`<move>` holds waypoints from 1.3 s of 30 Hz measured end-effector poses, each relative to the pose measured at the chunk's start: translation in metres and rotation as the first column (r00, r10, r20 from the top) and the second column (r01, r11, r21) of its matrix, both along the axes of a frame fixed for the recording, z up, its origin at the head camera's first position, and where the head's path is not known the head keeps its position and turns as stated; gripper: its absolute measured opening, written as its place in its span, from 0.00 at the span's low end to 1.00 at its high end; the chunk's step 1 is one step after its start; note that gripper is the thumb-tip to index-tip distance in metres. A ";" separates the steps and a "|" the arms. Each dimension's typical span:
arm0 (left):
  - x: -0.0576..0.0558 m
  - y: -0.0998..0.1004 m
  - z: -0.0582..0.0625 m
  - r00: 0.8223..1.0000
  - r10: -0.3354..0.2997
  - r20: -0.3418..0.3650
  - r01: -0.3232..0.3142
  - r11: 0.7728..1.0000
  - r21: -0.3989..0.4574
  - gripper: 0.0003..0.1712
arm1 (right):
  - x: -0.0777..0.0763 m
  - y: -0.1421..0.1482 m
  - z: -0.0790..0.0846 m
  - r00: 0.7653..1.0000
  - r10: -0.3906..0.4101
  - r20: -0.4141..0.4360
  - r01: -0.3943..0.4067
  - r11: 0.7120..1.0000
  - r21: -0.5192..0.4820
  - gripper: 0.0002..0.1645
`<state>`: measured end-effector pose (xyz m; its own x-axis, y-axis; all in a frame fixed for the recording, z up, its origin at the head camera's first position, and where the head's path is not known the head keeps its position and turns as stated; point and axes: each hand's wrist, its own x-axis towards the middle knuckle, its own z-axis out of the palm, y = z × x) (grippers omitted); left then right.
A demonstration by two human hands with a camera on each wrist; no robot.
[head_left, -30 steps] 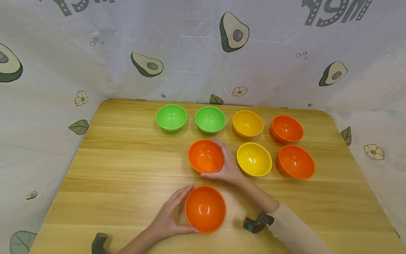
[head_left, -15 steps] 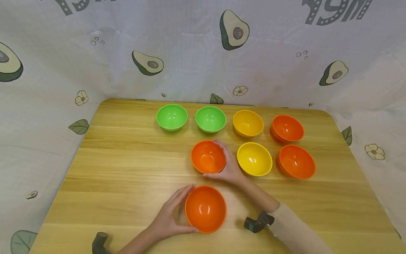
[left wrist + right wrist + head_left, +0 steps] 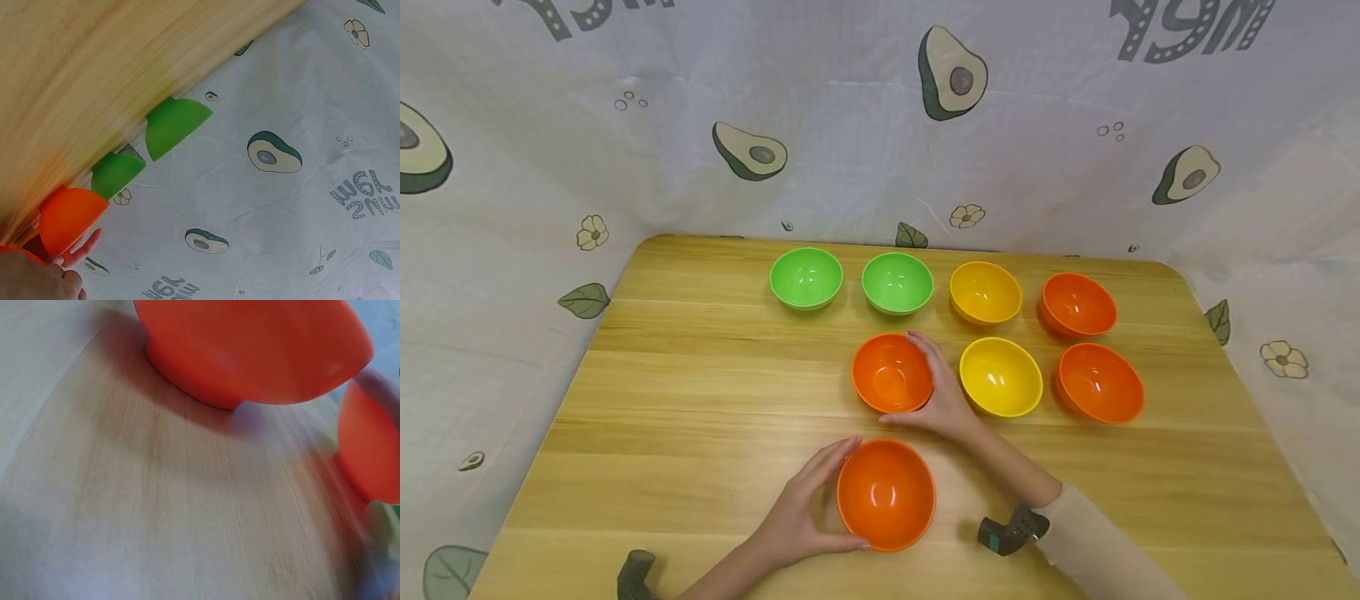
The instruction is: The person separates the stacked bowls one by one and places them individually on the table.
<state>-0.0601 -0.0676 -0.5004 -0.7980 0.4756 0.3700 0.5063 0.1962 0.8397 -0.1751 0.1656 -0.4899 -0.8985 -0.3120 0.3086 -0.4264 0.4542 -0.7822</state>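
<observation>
My left hand curves round the left side of the front orange bowl, thumb at its near rim and fingers at its far left. Behind that bowl, my right hand holds the right side of a second orange bowl. Both bowls stand upright with their insides showing. In the left wrist view, the left hand overlaps most of its bowl, and the other orange bowl appears beyond. The front orange bowl fills the top of the right wrist view, where only a bit of the right hand shows.
Two green bowls and an amber bowl line the table's back edge. A yellow bowl stands just right of the right hand. Two more orange bowls are at the right. Patterned cloth hangs behind the wooden table.
The right hand has shifted its orange bowl slightly to the right and nearer, and it is nearly still over the last half second. The left hand and front bowl keep their place.
</observation>
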 end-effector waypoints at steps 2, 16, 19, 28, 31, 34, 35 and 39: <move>0.000 0.000 0.001 1.000 0.000 0.004 0.000 1.000 -0.001 0.58 | -0.002 0.002 -0.006 1.000 -0.004 0.003 0.004 1.000 0.001 0.69; 0.001 0.000 0.001 1.000 0.008 -0.024 -0.008 1.000 0.002 0.58 | 0.007 0.003 0.001 1.000 -0.029 0.009 0.029 0.999 0.015 0.60; 0.001 0.000 0.002 1.000 0.006 -0.015 -0.006 1.000 -0.005 0.58 | 0.011 0.003 0.006 0.999 -0.037 -0.002 0.037 0.999 -0.007 0.57; 0.001 -0.001 0.004 1.000 0.013 -0.016 -0.013 1.000 -0.007 0.58 | 0.039 0.000 0.045 0.984 0.138 -0.116 -0.164 0.954 -0.250 0.42; 0.001 -0.001 0.006 0.999 0.016 -0.033 -0.016 1.000 -0.001 0.59 | 0.045 0.003 0.046 0.967 0.226 -0.113 -0.250 0.923 -0.293 0.41; 0.001 0.000 0.014 0.999 0.016 -0.034 -0.016 1.000 0.003 0.59 | 0.050 0.007 0.042 0.954 0.279 -0.109 -0.298 0.914 -0.274 0.45; 0.002 0.000 0.018 0.999 0.017 -0.032 -0.017 1.000 0.001 0.59 | 0.051 0.009 0.039 0.950 0.294 -0.102 -0.310 0.915 -0.258 0.46; 0.003 0.000 0.021 1.000 0.013 -0.021 -0.013 1.000 0.000 0.58 | 0.063 0.011 0.042 0.945 0.323 -0.044 -0.326 0.935 -0.138 0.50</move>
<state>-0.0575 -0.0675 -0.4797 -0.7961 0.4655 0.3867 0.5214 0.2031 0.8288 -0.1118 0.1768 -0.4478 -0.7486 -0.5376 0.3881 -0.5486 0.1736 -0.8178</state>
